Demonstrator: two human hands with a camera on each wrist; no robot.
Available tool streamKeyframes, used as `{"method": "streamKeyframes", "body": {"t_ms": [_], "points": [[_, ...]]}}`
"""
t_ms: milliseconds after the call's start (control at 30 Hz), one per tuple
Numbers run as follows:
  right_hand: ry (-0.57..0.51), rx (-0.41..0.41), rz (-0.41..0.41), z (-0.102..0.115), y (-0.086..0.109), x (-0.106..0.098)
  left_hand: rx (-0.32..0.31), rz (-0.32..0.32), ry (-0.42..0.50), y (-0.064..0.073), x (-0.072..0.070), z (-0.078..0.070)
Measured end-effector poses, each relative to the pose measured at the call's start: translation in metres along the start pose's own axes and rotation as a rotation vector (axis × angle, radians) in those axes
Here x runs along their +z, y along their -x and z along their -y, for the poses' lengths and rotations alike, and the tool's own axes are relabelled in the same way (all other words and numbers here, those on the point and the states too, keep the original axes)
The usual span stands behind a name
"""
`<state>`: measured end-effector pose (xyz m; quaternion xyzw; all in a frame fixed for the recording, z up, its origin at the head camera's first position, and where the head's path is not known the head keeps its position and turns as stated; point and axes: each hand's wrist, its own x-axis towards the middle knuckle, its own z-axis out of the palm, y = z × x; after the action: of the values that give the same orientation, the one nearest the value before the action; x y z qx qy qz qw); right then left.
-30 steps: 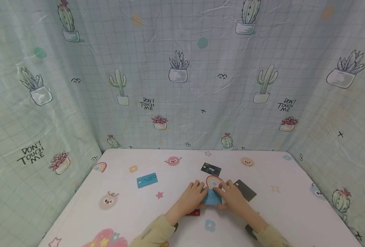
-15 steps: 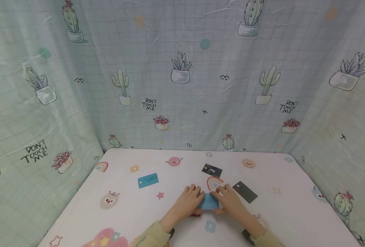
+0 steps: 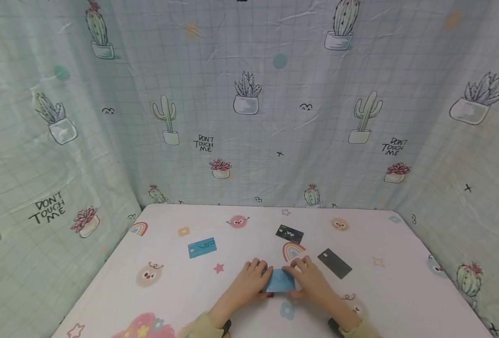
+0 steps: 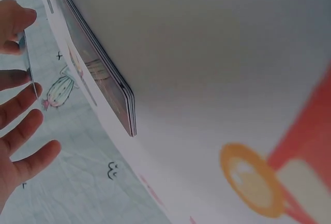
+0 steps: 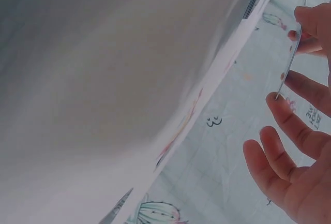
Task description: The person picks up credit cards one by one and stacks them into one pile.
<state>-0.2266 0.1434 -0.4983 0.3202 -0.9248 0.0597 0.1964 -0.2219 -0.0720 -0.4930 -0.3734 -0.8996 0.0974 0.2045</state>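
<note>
"Where's the pale blue card (image 3: pixel 281 280)?"
"Held up off the tabletop (image 3: pixel 393 300), between the left hand (image 3: pixel 251 277) and the right hand (image 3: pixel 310 279), near a stack of cards (image 4: pixel 103 63)."
"And the fingers?"
"On both hands they pinch it, 1 hand at each end; the outermost fingers stand clear."
"Anything farther off?"
"3 single ones: a turquoise card (image 3: pixel 202 247), a black Vip card (image 3: pixel 289 234) and a dark card (image 3: pixel 335 263)."

Your head camera: high, set back, facing forward-down over desk (image 3: pixel 401 291) to curtain (image 3: pixel 291 131). Your wrist cameras: close, low, tilted sideways along desk. All share the blue card (image 3: pixel 281 281); wrist pair, card stack (image 4: pixel 101 66) too.
</note>
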Motion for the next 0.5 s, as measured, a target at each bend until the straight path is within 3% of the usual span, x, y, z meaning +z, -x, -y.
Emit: {"method": "streamKeyframes", "body": {"t_ms": [200, 500], "points": [[-0.026, -0.029, 0.007, 0.003, 0.000, 0.002, -0.012, 0.030, 0.057, 0.006, 0.000, 0.002], [-0.035, -0.057, 0.074, 0.007, -0.002, 0.000, -0.020, -0.015, 0.136, 0.016, 0.001, 0.008]]}}
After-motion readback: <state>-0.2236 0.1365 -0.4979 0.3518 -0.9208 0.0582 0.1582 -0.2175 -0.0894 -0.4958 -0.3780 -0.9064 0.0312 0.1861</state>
